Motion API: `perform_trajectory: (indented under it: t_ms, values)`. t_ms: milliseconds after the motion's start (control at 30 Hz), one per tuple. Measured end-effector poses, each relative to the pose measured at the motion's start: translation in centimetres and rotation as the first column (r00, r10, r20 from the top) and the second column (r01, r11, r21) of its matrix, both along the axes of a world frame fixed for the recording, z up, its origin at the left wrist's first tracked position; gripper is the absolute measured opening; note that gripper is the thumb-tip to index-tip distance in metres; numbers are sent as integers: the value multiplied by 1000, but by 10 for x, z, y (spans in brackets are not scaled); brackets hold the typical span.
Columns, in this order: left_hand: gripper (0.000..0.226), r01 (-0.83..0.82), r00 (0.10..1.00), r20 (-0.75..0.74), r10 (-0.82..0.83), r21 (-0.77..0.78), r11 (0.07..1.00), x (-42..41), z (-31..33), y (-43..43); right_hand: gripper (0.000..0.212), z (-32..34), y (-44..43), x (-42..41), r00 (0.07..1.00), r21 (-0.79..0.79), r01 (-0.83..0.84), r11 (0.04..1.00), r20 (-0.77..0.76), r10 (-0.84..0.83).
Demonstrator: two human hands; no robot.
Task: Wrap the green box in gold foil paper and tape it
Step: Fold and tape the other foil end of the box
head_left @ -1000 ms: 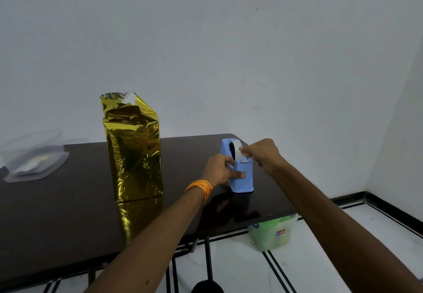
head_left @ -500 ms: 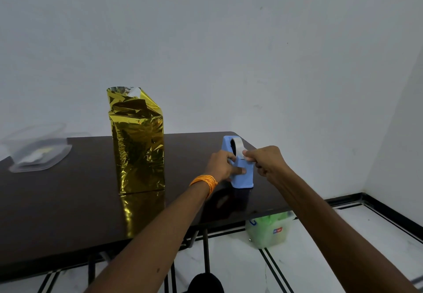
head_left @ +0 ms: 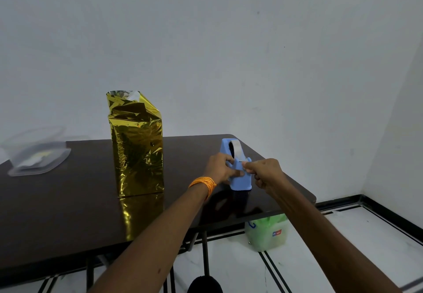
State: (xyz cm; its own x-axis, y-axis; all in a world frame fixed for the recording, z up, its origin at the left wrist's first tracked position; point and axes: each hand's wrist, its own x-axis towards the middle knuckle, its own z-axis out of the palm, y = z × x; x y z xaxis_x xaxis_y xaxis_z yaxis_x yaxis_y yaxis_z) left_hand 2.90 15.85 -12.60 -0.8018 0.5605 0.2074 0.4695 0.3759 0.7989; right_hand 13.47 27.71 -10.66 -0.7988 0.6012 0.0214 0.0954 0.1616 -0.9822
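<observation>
Nothing legible; green bag label (head_left: 277,232) seems blurred.

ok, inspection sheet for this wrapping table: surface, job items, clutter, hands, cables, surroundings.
Surface: glossy dark brown table, mirrors the foil.
Job's things: tall box wrapped in gold foil paper stands upright, top end crumpled; light blue plastic tape dispenser near the right edge.
Clutter: clear plastic lidded container, far left.
Grippers: left hand grips the dispenser; right hand pinches the tape end at its cutter.
Cables: nothing seen.
Surroundings: plain white wall; white tiled floor with black lines; translucent green-tinted tub under the table.
</observation>
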Motion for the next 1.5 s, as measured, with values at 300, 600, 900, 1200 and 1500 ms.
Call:
perform_trajectory:
  t_ms: [300, 600, 900, 1200, 1500]
  values:
    - [56, -1, 999, -37, 0, -29, 1000, -3, -2, 0, 34, -9, 11, 14, 978, 621, -90, 779, 202, -49]
    - [46, -135, 940, -328, 95, -104, 985, 0, 57, -54, 20, 59, -14, 11, 993, 585, -33, 810, -75, 95]
    - [23, -308, 699, -588, 407, 267, 913, 6, 181, -176, 28, 115, -118, -59, 813, 483, -326, 813, -295, 502]
    - [53, -290, 806, -585, 90, -257, 922, -13, 204, -270, 38, 126, -186, -100, 694, 616, -496, 612, -142, 706]
    - [13, -409, 681, -728, -73, -462, 787, -53, 210, -271, 43, 108, -181, -109, 710, 593, -476, 650, -177, 682]
